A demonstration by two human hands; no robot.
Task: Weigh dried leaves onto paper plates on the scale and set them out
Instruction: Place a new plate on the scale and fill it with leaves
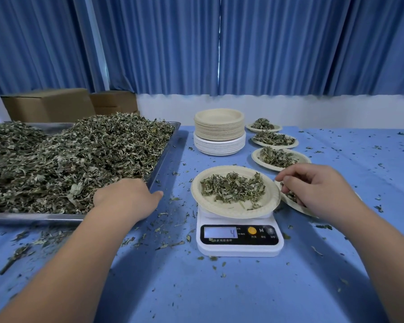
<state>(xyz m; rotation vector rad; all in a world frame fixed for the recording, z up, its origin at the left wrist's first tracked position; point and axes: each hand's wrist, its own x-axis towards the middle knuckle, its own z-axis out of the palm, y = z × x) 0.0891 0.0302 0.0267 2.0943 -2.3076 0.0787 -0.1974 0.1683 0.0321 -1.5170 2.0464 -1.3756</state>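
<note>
evidently, a pinch of leaves is held by the right hand beside the plate on the scale, likely to adjust weight, while the grip of the left hand at the tray cannot be told.

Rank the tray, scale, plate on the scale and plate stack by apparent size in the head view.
1. Tray, clearly largest.
2. Plate on the scale and scale: about alike, scale partly hidden.
3. Plate stack, smallest, though farther away, so unsure.

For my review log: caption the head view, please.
Left hand reaches into the tray of dried leaves; right hand pinches a few beside the paper plate on the scale.
</note>
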